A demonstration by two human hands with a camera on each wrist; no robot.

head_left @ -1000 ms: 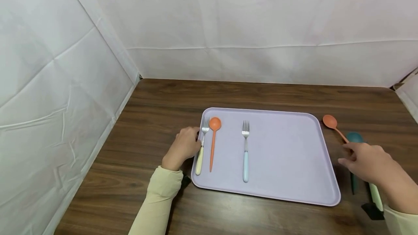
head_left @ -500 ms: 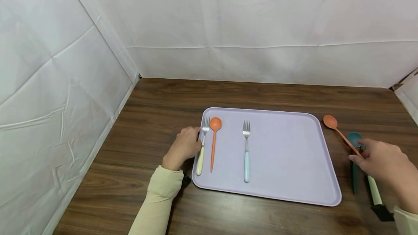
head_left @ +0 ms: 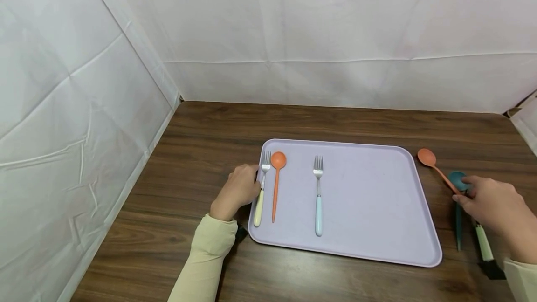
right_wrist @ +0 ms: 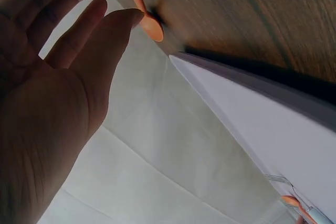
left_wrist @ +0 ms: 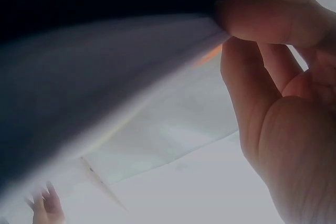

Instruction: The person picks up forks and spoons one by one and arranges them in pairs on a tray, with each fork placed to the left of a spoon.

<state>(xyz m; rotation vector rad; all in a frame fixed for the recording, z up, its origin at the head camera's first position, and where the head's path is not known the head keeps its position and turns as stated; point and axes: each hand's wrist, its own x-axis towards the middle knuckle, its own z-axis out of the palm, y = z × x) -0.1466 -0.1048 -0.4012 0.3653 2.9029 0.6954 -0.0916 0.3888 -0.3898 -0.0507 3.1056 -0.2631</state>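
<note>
A lilac tray (head_left: pixel 369 204) lies on the table. Its left rim sits between the thumb and fingers of my left hand (head_left: pixel 237 190), which pinches it; the left wrist view shows thumb and fingertips meeting at the edge. On the tray are a yellow-handled fork (head_left: pixel 260 199), an orange spoon (head_left: pixel 275 190) and a blue-handled fork (head_left: pixel 319 209). Right of the tray, my right hand (head_left: pixel 497 204) hovers at the handle of a second orange spoon (right_wrist: pixel 152 27), thumb and index finger apart on either side. Under it lies a teal spoon (head_left: pixel 458 227); its handle is partly hidden.
A light-green handle (head_left: pixel 484 243) shows below the right hand, its far end covered. Dark wood tabletop (head_left: pixel 189 153) surrounds the tray. White cloth walls (head_left: pixel 335 36) stand behind the table and at its left.
My right hand has moved slightly right, so that more of the orange spoon's handle and the teal spoon shows. The left hand stays at the tray rim.
</note>
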